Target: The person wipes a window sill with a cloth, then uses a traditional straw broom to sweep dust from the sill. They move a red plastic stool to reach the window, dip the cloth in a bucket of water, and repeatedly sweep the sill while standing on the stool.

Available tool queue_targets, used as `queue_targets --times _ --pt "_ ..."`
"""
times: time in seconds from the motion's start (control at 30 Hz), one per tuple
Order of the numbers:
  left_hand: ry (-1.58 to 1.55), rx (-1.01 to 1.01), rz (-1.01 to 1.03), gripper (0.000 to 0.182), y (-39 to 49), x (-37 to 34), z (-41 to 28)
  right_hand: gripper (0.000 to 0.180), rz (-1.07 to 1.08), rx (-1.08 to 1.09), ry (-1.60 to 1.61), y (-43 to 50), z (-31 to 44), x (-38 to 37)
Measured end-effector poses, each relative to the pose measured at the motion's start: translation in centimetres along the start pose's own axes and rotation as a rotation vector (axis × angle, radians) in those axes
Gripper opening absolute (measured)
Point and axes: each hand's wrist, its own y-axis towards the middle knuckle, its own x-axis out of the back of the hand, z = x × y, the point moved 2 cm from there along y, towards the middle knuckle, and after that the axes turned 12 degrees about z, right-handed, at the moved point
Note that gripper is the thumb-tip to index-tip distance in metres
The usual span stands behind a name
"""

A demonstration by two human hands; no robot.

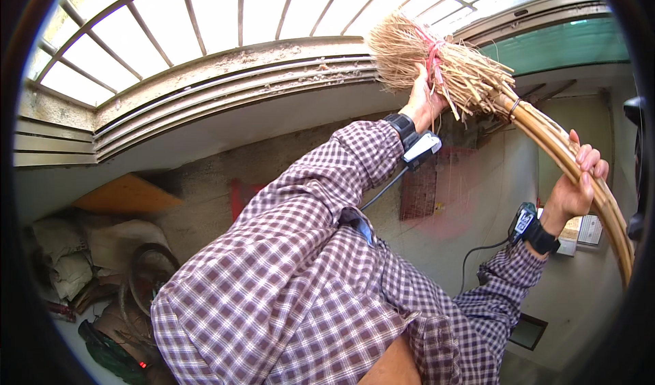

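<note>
A straw broom (453, 67) with a bamboo handle is raised slantwise before me, its bristle end against or just in front of the window ledge. Red plastic string binds the bristles, and a dark band circles the top of the handle. My left hand (427, 103) grips the broom head from below, beside the red string; some of its fingers are hidden behind the straw. Farther down, my right hand (575, 188) wraps round the bamboo handle. The handle's lower end runs out at the right rim of the view.
A window sill (230, 60) with metal sliding tracks (245, 90) bears dirt and loose debris. Metal bars (240, 11) stand beyond it. Lower left are sacks (128, 239), a coiled hose (135, 282) and an orange board (128, 193). Cables hang from devices on both wrists.
</note>
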Motion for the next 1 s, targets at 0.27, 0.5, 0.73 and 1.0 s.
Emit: queue_targets --times 0.27,0.5,0.73,1.0 --pt "0.146 0.136 0.39 0.06 -1.3 -10.4 3.1 0.025 -0.25 0.217 -0.39 -3.4 12.0 4.0" --pt "-0.058 0.143 0.113 0.068 -1.3 -7.2 2.0 0.028 -0.173 0.172 -0.32 -1.2 9.1 -2.3" --pt "0.13 -0.072 -0.008 0.059 0.2 -3.0 -3.2 0.023 0.046 0.148 -0.171 -1.6 0.7 -4.9" --pt "-0.216 0.05 0.086 0.043 1.4 -4.9 0.9 0.019 -0.108 0.201 -0.182 -1.5 6.3 -0.4"
